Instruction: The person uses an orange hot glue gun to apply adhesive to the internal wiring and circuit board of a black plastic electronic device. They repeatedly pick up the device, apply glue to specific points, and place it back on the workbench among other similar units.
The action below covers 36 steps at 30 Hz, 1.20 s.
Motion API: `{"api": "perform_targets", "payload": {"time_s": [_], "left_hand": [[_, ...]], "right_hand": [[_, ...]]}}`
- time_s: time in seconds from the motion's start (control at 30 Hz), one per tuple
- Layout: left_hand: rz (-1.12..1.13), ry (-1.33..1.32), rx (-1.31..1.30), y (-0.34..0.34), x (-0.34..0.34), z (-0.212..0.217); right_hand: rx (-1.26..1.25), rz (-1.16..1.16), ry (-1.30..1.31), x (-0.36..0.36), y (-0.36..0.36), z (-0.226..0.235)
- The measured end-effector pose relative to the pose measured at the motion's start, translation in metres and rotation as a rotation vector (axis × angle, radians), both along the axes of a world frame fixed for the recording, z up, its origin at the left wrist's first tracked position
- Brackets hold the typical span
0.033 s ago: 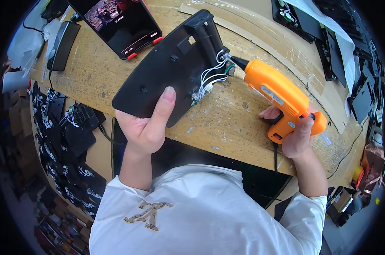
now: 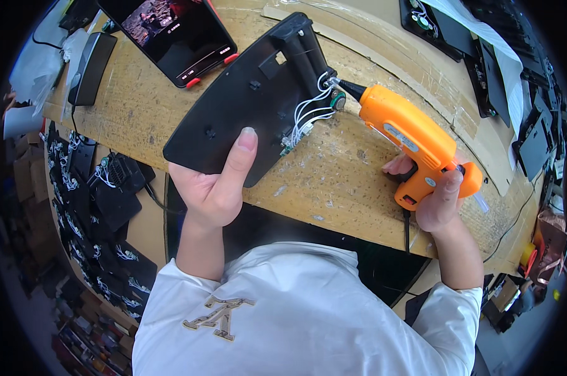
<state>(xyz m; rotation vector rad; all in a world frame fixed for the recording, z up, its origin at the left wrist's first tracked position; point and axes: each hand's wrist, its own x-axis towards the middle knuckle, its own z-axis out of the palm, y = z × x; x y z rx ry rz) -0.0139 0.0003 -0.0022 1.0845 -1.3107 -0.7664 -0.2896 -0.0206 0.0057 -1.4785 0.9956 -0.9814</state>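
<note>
My left hand (image 2: 217, 182) grips a black plastic panel (image 2: 233, 106) by its near edge, thumb on top and fingers hidden underneath. White wires (image 2: 302, 116) run along the panel's right side to a small green circuit board (image 2: 291, 145) and a round green-rimmed part (image 2: 338, 101). Wrapped round the handle of an orange hot glue gun (image 2: 415, 131), my right hand (image 2: 440, 200) holds it with the nozzle pointing left. The nozzle tip meets the panel's right edge beside the wire ends. A clear glue stick (image 2: 482, 202) pokes out of the gun's back.
A phone (image 2: 177, 44) with a lit screen stands at the far left of the wooden table (image 2: 333, 188), beside a dark box-shaped device (image 2: 92, 69). Several wired black panels (image 2: 102, 250) lie at the left. More black parts (image 2: 537, 144) are stacked at the right.
The panel and my left hand have shifted very slightly left. The glue gun stays almost where it was, its nozzle still at the panel's edge.
</note>
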Motion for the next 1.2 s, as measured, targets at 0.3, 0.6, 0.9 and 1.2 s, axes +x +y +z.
{"api": "perform_targets", "payload": {"time_s": [0.3,0.6,0.9,1.2], "left_hand": [[0.038,0.049,0.001,0.000,-0.004,0.000],[0.034,0.050,-0.009,-0.003,-0.005,-0.001],[0.055,0.081,-0.015,-0.003,-0.007,-0.003],[0.068,0.074,0.009,-0.002,-0.006,-0.002]], "right_hand": [[0.010,-0.021,0.050,0.001,0.001,0.004],[0.020,-0.027,0.034,0.002,0.002,0.004],[-0.036,-0.019,0.103,0.006,-0.002,0.013],[-0.032,-0.006,0.064,0.004,-0.003,0.010]]}}
